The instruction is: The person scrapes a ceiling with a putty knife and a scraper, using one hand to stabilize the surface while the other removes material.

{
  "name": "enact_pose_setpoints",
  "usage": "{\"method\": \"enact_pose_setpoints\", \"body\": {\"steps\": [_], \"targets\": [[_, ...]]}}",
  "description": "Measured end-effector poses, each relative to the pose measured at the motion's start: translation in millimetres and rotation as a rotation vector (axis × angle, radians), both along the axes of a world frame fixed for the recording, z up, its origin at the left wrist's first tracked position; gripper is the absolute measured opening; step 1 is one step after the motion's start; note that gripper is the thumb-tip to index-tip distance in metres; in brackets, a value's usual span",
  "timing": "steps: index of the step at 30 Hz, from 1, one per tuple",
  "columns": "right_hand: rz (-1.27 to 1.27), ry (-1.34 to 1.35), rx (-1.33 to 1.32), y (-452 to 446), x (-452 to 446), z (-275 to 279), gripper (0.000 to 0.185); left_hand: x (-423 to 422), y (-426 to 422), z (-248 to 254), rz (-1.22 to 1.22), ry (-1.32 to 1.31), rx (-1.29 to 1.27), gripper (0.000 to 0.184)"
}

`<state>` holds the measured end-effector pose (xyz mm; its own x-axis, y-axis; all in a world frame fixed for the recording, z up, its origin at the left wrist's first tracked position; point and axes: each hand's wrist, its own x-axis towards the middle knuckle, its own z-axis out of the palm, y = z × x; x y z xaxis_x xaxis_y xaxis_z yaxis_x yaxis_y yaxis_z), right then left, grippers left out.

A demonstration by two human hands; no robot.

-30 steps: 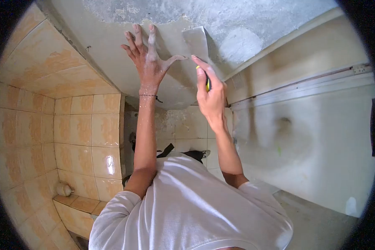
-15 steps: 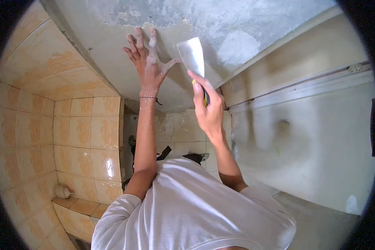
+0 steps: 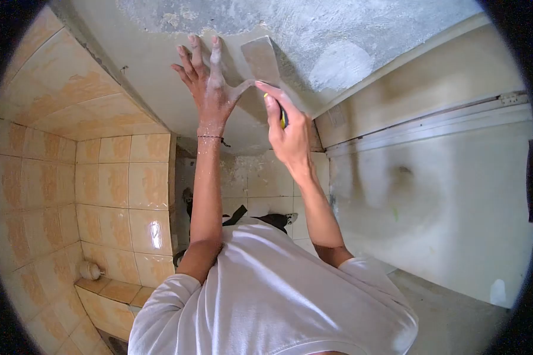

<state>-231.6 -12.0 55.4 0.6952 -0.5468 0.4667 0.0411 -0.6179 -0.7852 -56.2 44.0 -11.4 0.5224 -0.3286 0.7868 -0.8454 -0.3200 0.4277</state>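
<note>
Two bare hands share the upper centre of the frame, with a putty knife [image 3: 262, 62] between and above them. The right hand [image 3: 291, 132] is closed around its black-and-yellow handle [image 3: 283, 120], index finger stretched toward the blade [image 3: 259, 54]. The blade points up, just right of the left hand's fingers, and lies close to the plastered wall [image 3: 145, 74]; whether its whole edge touches cannot be told. Its tip sits near the lower border of a rough grey patch [image 3: 320, 23] at the top of the frame, left of a pale round patch [image 3: 342, 64].

The left hand [image 3: 212, 97], whitened with dust, is spread on the wall, fingers upward and thumb out to the right. That thumb's tip meets the right index fingertip in the view; contact is unclear. A thin dark bracelet [image 3: 210, 137] circles the left wrist. Glossy orange-and-cream tiles [image 3: 112, 183] cover the left of the frame, and a white shirt [image 3: 272, 290] fills the lower centre.
</note>
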Motion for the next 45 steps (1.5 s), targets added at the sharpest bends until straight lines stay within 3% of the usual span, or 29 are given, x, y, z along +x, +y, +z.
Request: {"method": "enact_pose_setpoints", "body": {"steps": [5, 7, 8, 11, 17, 27, 45], "targets": [[-0.029, 0.004, -0.043, 10, -19, -1, 0.030, 0, 2, 3, 0.008, 0.012, 0.015, 0.118], [-0.079, 0.112, 0.070, 9, -15, 1, 0.030, 3, 2, 3, 0.005, 0.012, -0.006, 0.118], [-0.055, 0.004, -0.032, 2, -1, 3, 0.029, 1, 1, 2, -0.017, 0.013, -0.023, 0.118], [0.022, 0.014, 0.042, 8, 0, 10, 0.029, 3, -2, -3, 0.009, -0.008, -0.017, 0.120], [-0.061, 0.128, 0.104, 19, -18, 11, 0.028, 3, 0, -1, -0.006, 0.006, -0.010, 0.120], [-0.086, 0.158, 0.168, 16, -16, 12, 0.029, 1, 0, -4, -0.024, 0.014, -0.013, 0.115], [-0.061, 0.138, 0.201, 19, -26, 15, 0.029, 0, 1, 0, 0.002, 0.048, 0.018, 0.121]]}}
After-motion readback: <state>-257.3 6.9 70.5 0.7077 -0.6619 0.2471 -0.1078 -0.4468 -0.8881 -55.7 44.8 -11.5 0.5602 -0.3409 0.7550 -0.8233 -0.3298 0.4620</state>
